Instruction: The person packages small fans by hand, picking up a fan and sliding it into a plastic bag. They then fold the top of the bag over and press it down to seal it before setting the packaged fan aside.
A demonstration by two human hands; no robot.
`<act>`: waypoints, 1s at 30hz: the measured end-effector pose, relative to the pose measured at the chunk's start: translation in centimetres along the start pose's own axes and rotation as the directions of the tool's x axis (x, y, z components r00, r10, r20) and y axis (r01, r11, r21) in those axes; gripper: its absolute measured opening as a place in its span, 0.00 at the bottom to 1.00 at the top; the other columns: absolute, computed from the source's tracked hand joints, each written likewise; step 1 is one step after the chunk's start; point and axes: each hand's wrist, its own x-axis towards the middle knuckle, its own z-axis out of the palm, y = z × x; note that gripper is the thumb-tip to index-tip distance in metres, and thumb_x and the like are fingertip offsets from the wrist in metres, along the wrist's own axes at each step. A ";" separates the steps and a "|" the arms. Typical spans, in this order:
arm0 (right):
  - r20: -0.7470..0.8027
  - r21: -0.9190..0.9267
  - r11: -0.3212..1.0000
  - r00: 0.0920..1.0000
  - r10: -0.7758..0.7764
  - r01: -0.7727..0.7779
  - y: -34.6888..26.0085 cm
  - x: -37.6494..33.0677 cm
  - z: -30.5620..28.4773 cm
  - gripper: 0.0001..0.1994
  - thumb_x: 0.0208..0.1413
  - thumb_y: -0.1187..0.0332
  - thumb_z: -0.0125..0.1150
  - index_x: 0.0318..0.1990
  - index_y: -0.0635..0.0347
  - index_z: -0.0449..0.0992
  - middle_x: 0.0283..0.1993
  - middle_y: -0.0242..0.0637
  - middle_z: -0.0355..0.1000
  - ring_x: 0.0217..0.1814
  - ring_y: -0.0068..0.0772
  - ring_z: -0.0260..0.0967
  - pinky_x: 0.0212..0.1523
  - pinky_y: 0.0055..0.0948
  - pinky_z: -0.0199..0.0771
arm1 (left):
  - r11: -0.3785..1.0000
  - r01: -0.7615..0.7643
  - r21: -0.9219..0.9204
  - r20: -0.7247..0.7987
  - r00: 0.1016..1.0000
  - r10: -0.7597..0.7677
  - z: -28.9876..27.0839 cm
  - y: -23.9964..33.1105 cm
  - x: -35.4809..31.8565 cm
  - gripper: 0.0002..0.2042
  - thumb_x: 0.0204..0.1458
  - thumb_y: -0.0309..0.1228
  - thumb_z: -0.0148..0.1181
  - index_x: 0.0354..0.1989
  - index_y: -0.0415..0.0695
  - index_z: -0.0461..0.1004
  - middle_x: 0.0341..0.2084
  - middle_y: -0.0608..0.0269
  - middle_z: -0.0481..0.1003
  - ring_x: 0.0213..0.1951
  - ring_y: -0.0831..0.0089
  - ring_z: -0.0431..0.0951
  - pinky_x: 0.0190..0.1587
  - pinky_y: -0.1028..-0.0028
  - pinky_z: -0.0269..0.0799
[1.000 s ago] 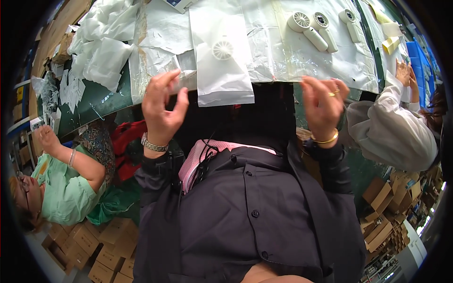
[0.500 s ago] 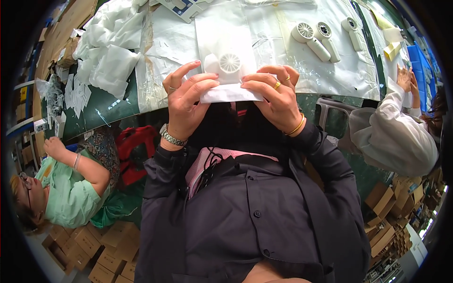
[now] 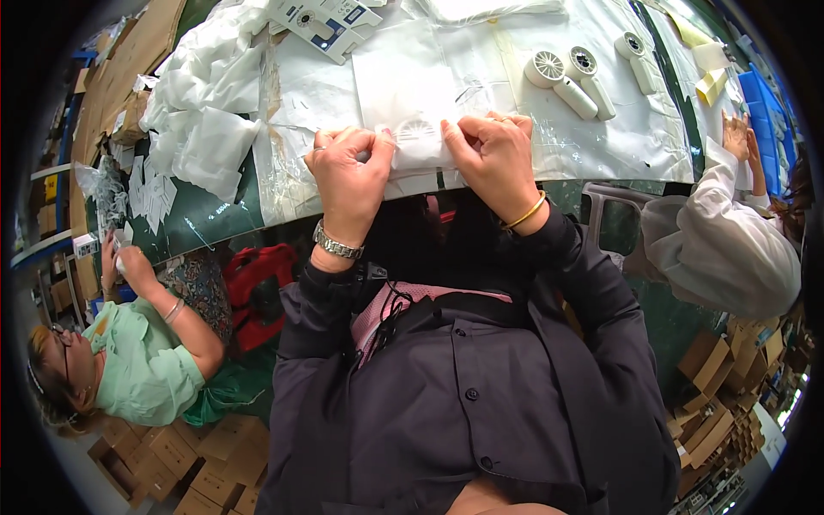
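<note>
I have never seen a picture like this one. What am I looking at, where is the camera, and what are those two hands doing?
No machine here: a person wears a wide fisheye camera on the head, looking down, so edges bend. The left hand and right hand pinch a clear plastic bag with a small white handheld fan inside, at the edge of a green table. More white fans and a pile of empty bags lie on it. Co-workers sit at either side.

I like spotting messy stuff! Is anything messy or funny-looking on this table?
Yes. A heap of crumpled white bags sprawls over the table's left end, some hanging off the edge. The fan in a clear bag between both hands looks fine.
</note>
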 end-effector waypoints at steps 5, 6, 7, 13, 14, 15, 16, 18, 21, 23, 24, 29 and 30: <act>0.005 -0.040 0.999 1.000 -0.019 0.019 0.3 0.7 -0.3 0.15 0.59 0.59 0.74 0.26 0.54 0.77 0.19 0.28 0.68 0.28 0.33 0.69 0.49 0.35 0.56 | 0.996 0.038 0.080 0.095 0.994 -0.045 -0.6 0.8 1.0 0.13 0.57 0.38 0.72 0.24 0.47 0.81 0.23 0.64 0.78 0.40 0.63 0.74 0.49 0.61 0.64; -0.035 -0.091 0.994 0.998 -0.060 0.057 0.4 0.7 -0.5 0.13 0.58 0.59 0.74 0.28 0.53 0.78 0.22 0.27 0.70 0.30 0.33 0.70 0.50 0.35 0.57 | 0.996 0.055 0.069 0.114 0.992 -0.062 -0.5 0.7 1.1 0.14 0.58 0.40 0.71 0.24 0.47 0.81 0.24 0.63 0.78 0.40 0.63 0.74 0.48 0.60 0.65; -0.074 -0.144 0.985 0.992 -0.103 0.092 0.3 0.7 -0.8 0.11 0.58 0.59 0.75 0.31 0.52 0.79 0.24 0.27 0.73 0.32 0.33 0.72 0.51 0.36 0.58 | 0.996 0.052 0.072 0.114 0.992 -0.060 -0.7 0.7 1.2 0.14 0.58 0.40 0.71 0.24 0.47 0.81 0.24 0.63 0.78 0.40 0.63 0.74 0.48 0.60 0.65; -0.186 -0.090 0.913 0.894 -0.408 0.398 -1.5 0.3 -2.4 0.14 0.55 0.60 0.78 0.45 0.48 0.82 0.38 0.30 0.81 0.43 0.36 0.77 0.58 0.38 0.61 | 0.982 -0.052 0.182 -0.025 0.998 0.058 -1.3 0.6 2.4 0.18 0.62 0.48 0.68 0.28 0.46 0.84 0.31 0.58 0.81 0.41 0.56 0.76 0.47 0.55 0.68; -0.136 -0.097 0.922 0.912 -0.386 0.375 -1.6 0.0 -2.2 0.16 0.54 0.60 0.79 0.47 0.49 0.82 0.40 0.31 0.81 0.45 0.37 0.77 0.59 0.39 0.61 | 0.957 -0.091 0.276 -0.004 0.995 0.095 -1.3 0.7 2.5 0.19 0.63 0.49 0.68 0.30 0.46 0.84 0.33 0.57 0.81 0.42 0.54 0.77 0.47 0.54 0.69; -0.085 -0.104 0.929 0.927 -0.365 0.357 -1.7 -0.3 -1.8 0.18 0.52 0.60 0.80 0.49 0.49 0.82 0.42 0.32 0.81 0.47 0.38 0.77 0.60 0.39 0.61 | 0.952 -0.083 0.295 -0.024 0.995 0.094 -0.9 1.0 2.3 0.19 0.63 0.49 0.68 0.30 0.46 0.84 0.33 0.57 0.81 0.42 0.54 0.77 0.47 0.54 0.69; -0.039 -0.104 0.932 0.935 -0.352 0.346 -1.8 -0.2 -1.2 0.20 0.51 0.60 0.80 0.51 0.50 0.82 0.45 0.33 0.81 0.49 0.39 0.77 0.62 0.40 0.61 | 0.938 -0.080 0.338 0.040 0.997 0.071 -0.2 1.4 2.3 0.19 0.63 0.50 0.67 0.32 0.45 0.85 0.34 0.56 0.82 0.43 0.52 0.77 0.48 0.54 0.69; -0.053 -0.070 0.936 0.936 -0.348 0.344 -1.0 -0.5 -0.4 0.22 0.50 0.61 0.81 0.52 0.50 0.81 0.44 0.33 0.80 0.49 0.39 0.77 0.63 0.40 0.61 | 0.913 -0.065 0.404 0.074 0.996 0.038 0.4 2.3 2.6 0.20 0.62 0.51 0.67 0.33 0.44 0.85 0.35 0.55 0.83 0.44 0.50 0.78 0.48 0.54 0.69; -0.055 -0.021 0.944 0.943 -0.329 0.328 -0.2 -0.8 -0.2 0.24 0.48 0.61 0.82 0.53 0.52 0.80 0.43 0.33 0.79 0.49 0.39 0.77 0.64 0.41 0.61 | 0.944 0.003 0.331 0.132 0.990 -0.049 0.4 3.4 2.6 0.22 0.61 0.53 0.68 0.35 0.43 0.85 0.37 0.53 0.84 0.46 0.48 0.79 0.50 0.54 0.70; -0.046 0.021 0.950 0.950 -0.310 0.311 0.0 -0.8 -0.2 0.25 0.47 0.62 0.81 0.53 0.52 0.80 0.42 0.33 0.79 0.49 0.39 0.77 0.64 0.41 0.61 | 0.971 0.040 0.237 0.186 0.979 -0.086 0.0 3.8 2.6 0.21 0.62 0.51 0.68 0.37 0.40 0.83 0.35 0.51 0.82 0.43 0.51 0.79 0.48 0.56 0.73; -0.048 0.030 0.946 0.946 -0.321 0.323 0.1 -0.8 -0.1 0.25 0.47 0.62 0.81 0.53 0.52 0.80 0.42 0.33 0.79 0.49 0.39 0.77 0.64 0.41 0.61 | 0.980 0.059 0.187 0.218 0.971 -0.100 -0.1 3.9 2.8 0.21 0.62 0.49 0.69 0.39 0.39 0.82 0.34 0.50 0.81 0.42 0.52 0.79 0.47 0.57 0.74; -0.042 0.060 0.949 0.951 -0.307 0.309 0.3 -0.6 -0.1 0.26 0.47 0.64 0.80 0.54 0.53 0.79 0.42 0.33 0.78 0.50 0.40 0.76 0.65 0.41 0.60 | 0.986 0.155 -0.055 0.316 0.940 -0.130 0.2 3.3 3.4 0.19 0.62 0.43 0.71 0.43 0.36 0.77 0.35 0.50 0.80 0.42 0.59 0.79 0.48 0.63 0.76; -0.036 0.055 0.952 0.953 -0.300 0.301 0.3 -0.6 -0.2 0.26 0.47 0.63 0.80 0.54 0.54 0.79 0.43 0.34 0.78 0.50 0.40 0.76 0.65 0.42 0.60 | 0.984 0.148 -0.103 0.322 0.941 -0.107 0.5 3.0 3.4 0.20 0.60 0.42 0.72 0.46 0.37 0.77 0.37 0.50 0.80 0.43 0.57 0.79 0.47 0.62 0.76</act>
